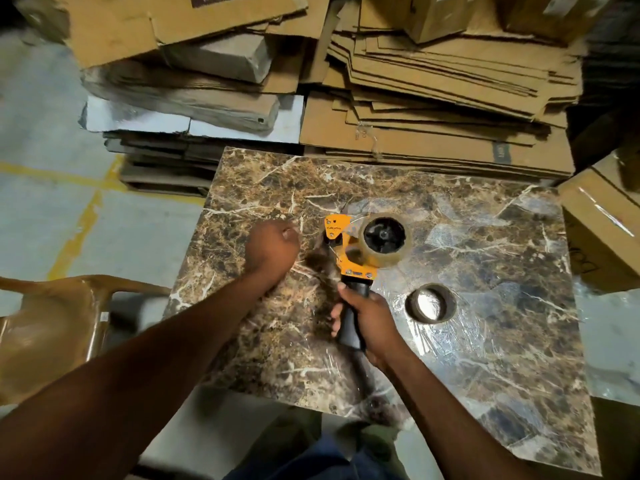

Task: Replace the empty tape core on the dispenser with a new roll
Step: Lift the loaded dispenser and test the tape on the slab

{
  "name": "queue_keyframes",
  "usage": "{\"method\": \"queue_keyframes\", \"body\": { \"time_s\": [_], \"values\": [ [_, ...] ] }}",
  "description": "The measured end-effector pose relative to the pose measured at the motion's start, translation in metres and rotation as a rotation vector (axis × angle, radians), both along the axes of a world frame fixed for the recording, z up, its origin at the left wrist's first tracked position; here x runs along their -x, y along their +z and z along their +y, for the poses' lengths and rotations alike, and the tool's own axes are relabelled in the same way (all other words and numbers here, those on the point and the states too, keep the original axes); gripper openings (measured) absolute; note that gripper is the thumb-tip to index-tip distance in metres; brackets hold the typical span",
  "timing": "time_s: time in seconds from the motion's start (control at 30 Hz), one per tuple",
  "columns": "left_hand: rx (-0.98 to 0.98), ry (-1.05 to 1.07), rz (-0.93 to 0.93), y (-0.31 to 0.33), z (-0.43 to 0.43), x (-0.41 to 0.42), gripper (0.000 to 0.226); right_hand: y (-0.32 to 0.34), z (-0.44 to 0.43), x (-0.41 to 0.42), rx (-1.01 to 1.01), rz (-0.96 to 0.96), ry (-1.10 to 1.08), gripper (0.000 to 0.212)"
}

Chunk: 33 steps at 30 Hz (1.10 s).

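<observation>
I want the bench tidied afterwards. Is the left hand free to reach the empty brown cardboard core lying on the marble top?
Probably not directly: the left hand looks closed, and the orange tape dispenser and right hand lie between it and the empty brown cardboard core.

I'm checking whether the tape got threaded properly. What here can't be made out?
Head view only:
- Tape strand from the new roll to the left hand: clear, too faint to trace.
- Left hand's fingertips: curled under, hidden.
- Dispenser handle: covered by the right hand.
- Dispenser label: too small.
</observation>
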<state>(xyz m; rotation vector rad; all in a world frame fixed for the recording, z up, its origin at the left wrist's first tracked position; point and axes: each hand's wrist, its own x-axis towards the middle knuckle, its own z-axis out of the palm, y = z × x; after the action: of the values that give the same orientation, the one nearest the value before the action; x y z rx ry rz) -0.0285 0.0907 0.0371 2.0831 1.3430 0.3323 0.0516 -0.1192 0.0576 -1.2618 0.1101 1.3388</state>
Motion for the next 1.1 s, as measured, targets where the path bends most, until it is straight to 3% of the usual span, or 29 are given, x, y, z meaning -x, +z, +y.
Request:
{"method": "queue_keyframes", "body": {
  "time_s": [0.07, 0.13, 0.23, 0.37, 0.5, 0.57, 0.6, 0.67, 0.7, 0.77, 0.93, 1.03, 1.1],
  "values": [
    [-0.329, -0.296, 0.35, -0.002, 0.01, 0.002, 0.051, -0.012, 0.009, -0.006, 0.131, -0.259, 0.008, 0.021],
    [-0.379, -0.457, 0.544, -0.005, 0.019, -0.001, 0.073, -0.027, 0.018, -0.013, 0.293, -0.603, 0.104, 0.03],
    [-0.344, -0.534, 0.637, -0.012, 0.025, -0.005, 0.081, -0.043, 0.033, -0.021, 0.458, -0.955, 0.282, 0.039],
    [-0.335, -0.514, 0.665, -0.029, 0.025, 0.001, 0.079, -0.051, 0.053, -0.03, 0.51, -1.202, 0.451, 0.042],
    [-0.236, -0.459, 0.461, -0.047, 0.009, 0.016, 0.059, -0.053, 0.067, -0.029, 0.501, -1.28, 0.493, 0.039],
    [-0.071, -0.238, 0.266, -0.051, 0.0, 0.014, 0.038, -0.051, 0.074, -0.031, 0.473, -1.318, 0.493, 0.038],
    [0.136, -0.049, 0.141, -0.049, -0.003, 0.009, 0.031, -0.048, 0.078, -0.033, 0.461, -1.323, 0.484, 0.038],
    [0.74, 0.268, -0.122, -0.046, -0.004, -0.01, 0.043, -0.042, 0.087, -0.038, 0.429, -1.332, 0.454, 0.038],
    [1.012, 0.323, -0.223, -0.043, -0.003, -0.019, 0.049, -0.039, 0.09, -0.04, 0.41, -1.335, 0.428, 0.038],
    [1.298, 0.359, -0.382, -0.046, 0.003, -0.035, 0.051, -0.032, 0.095, -0.042, 0.378, -1.355, 0.388, 0.038],
    [1.357, 0.508, -0.651, -0.047, 0.029, -0.06, 0.053, -0.022, 0.088, -0.047, 0.358, -1.355, 0.338, 0.033],
    [1.332, 0.453, -0.64, -0.045, 0.048, -0.059, 0.066, -0.026, 0.081, -0.051, 0.371, -1.336, 0.353, 0.032],
    [1.301, 0.37, -0.571, -0.042, 0.053, -0.063, 0.048, -0.031, 0.077, -0.053, 0.384, -1.337, 0.373, 0.03]
  ]
}}
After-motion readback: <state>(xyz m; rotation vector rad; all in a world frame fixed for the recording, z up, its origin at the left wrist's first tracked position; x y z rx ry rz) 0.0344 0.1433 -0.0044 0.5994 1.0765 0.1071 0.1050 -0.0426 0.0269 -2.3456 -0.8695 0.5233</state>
